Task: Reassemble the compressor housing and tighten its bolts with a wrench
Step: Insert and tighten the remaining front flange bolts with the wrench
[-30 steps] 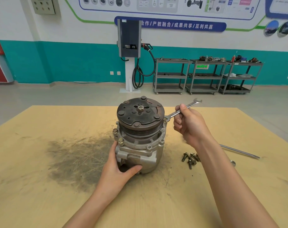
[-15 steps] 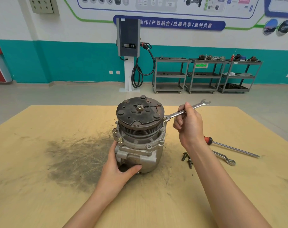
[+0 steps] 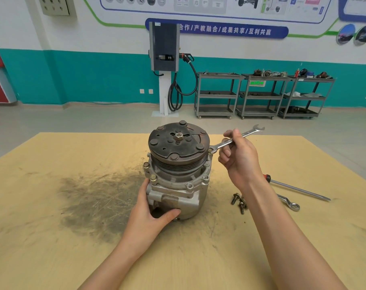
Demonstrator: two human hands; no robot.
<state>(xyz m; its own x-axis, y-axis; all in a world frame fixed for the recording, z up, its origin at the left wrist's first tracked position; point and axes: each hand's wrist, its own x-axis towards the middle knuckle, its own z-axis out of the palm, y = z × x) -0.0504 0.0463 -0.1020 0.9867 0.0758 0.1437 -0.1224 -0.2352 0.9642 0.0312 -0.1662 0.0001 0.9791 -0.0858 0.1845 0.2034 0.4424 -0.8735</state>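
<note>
The grey cast-aluminium compressor housing, topped by a dark rusty pulley disc, stood upright near the middle of the scuffed yellow plywood table. The left hand gripped its lower body. The right hand held a slim silver combination wrench, its ring end seated on a flange bolt at the right. Several flange bolts appeared fitted, but loose dark bolts lay beside the forearm, so tightening seemed only partly finished.
</note>
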